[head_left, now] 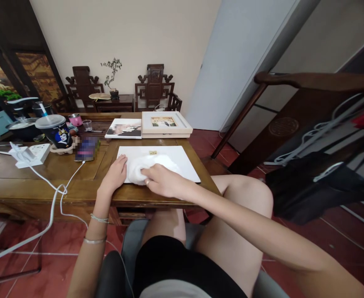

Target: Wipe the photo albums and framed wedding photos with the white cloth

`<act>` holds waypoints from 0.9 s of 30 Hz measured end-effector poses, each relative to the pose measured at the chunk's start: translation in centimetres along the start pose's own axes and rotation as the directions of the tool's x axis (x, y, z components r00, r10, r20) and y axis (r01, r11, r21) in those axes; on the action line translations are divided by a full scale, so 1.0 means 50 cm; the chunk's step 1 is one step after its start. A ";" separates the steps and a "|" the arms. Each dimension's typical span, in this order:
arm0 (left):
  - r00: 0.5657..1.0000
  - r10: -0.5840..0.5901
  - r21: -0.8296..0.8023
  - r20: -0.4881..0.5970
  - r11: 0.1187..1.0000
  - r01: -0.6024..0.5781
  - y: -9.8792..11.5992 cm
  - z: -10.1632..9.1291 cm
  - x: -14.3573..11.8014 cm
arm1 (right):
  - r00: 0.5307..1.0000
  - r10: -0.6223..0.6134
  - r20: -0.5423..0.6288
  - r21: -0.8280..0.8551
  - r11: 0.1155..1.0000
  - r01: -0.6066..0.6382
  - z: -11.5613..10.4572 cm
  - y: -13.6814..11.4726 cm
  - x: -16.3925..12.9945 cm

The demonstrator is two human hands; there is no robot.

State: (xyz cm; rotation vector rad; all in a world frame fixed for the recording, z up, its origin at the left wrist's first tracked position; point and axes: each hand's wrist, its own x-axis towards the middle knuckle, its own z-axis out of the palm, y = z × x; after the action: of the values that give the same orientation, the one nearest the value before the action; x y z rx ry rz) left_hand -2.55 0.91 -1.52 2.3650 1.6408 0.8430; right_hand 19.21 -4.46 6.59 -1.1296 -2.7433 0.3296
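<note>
A white rectangular board (pixel 183 161) lies flat near the table's front edge, with a small gold label (pixel 152 152) on its upper half. On top of it is a bunched fluffy white cloth (pixel 135 169). My right hand (pixel 161 180) grips this cloth, fingers curled into it and pressing it against the board. At the board's left edge rests my left hand (pixel 116 171), its fingers stretched out over the rim and touching the surface. The cloth hides part of the board's lower middle.
Behind the board are a photo album (pixel 124 129) and a white framed picture (pixel 166 123) on a box. To the left stand a lidded drink cup (pixel 54 130), a phone (pixel 87 149) on a cable and a power strip (pixel 34 155). A wooden chair (pixel 281 120) is at right.
</note>
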 end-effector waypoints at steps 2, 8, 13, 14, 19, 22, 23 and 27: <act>1.000 -0.006 -0.014 -0.002 1.000 0.006 0.004 -0.003 0.000 | 0.998 0.057 -0.031 -0.011 0.998 -0.057 0.000 0.024 0.039; 0.989 -0.107 -0.220 -0.107 0.972 0.081 0.032 -0.026 -0.002 | 0.979 0.181 -0.089 -0.064 0.980 -0.187 0.008 0.050 0.147; 0.964 -0.214 -0.406 -0.160 0.904 0.133 0.042 -0.037 -0.002 | 0.994 -0.084 -0.071 -0.106 0.991 0.076 0.034 0.011 0.134; 0.960 -0.226 -0.406 -0.165 0.903 0.143 0.043 -0.037 -0.002 | 0.989 -0.137 -0.052 -0.080 0.988 0.132 0.034 0.005 0.120; 0.973 -0.165 -0.284 -0.164 0.952 0.114 0.045 -0.032 -0.002 | 0.972 -0.230 0.053 0.145 0.965 0.220 -0.004 0.007 0.045; 0.993 -0.077 -0.171 -0.092 0.983 0.060 0.041 -0.024 -0.003 | 0.987 -0.138 0.079 0.134 0.983 0.126 -0.032 0.036 0.034; 0.996 -0.055 -0.138 -0.065 0.989 0.045 0.038 -0.022 -0.002 | 0.994 -0.085 0.065 0.096 0.992 0.079 -0.036 0.049 0.039; 1.000 -0.014 -0.035 -0.013 0.999 0.013 0.024 -0.012 -0.001 | 0.994 0.097 -0.046 -0.007 0.995 -0.097 -0.031 0.102 0.098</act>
State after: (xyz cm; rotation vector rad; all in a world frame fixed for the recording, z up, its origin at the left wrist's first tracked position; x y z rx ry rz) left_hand -1.91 0.27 -0.56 2.3279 1.6316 0.8794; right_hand 19.55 2.76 7.05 -1.2595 -2.6590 0.2995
